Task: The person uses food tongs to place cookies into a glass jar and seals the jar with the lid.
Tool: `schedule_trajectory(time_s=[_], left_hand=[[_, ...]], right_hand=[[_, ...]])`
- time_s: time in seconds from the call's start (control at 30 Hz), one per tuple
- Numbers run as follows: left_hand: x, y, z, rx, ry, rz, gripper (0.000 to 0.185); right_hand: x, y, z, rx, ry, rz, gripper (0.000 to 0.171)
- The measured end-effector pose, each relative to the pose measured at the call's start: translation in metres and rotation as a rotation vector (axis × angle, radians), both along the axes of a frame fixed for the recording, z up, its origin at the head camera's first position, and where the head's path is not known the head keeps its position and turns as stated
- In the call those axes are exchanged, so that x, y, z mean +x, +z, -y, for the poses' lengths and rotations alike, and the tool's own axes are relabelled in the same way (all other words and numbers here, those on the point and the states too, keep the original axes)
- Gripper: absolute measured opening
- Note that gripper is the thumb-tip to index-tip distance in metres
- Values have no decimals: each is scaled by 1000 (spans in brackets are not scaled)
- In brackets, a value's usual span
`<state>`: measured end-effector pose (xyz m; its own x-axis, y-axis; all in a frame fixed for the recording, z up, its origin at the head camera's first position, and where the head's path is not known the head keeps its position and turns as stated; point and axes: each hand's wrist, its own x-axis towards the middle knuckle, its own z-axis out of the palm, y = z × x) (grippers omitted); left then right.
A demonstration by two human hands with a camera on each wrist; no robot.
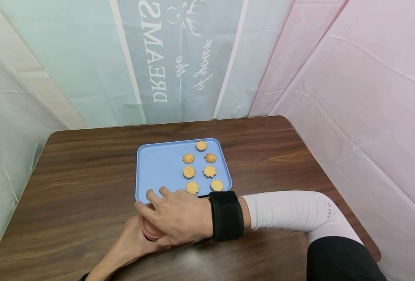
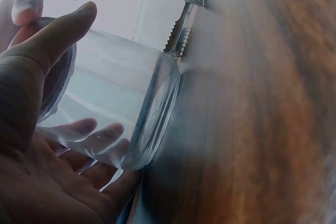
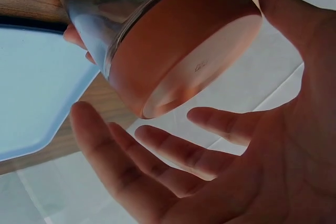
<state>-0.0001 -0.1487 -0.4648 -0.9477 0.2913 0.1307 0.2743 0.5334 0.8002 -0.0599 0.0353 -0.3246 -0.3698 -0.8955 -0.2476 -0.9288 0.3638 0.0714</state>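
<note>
Tray on tabletop, cookies on its R half, cloth behind tabletop. In front of tray: jar in L hand, w/ lid on, R hand over lid; tongs nr jar.

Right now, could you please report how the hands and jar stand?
Left hand holds clear jar, lid on. Right hand over lid, fingers off it. Nothing seen between fingers and lid.
</note>
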Motion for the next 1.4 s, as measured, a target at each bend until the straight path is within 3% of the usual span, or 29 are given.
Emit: schedule_trajectory(time_s=[0.2,0.5,0.7,1.27,1.4], left_hand=[[0,0,0,-30,16,-14,90],[-1,-2,-1,27,11,1,96],[0,-1,-1,34,22,36,89],[1,-2,0,36,-16,8,86],[0,-1,0,33,-31,-28,81]], right_hand=[[0,-1,-2,-15,49,12,81],[-1,-1,-1,-14,135,-25,61],[-3,0,0,-15,166,10,55],[-6,3,-2,-44,231,22,52],[-7,4,-2,-47,255,31,50]])
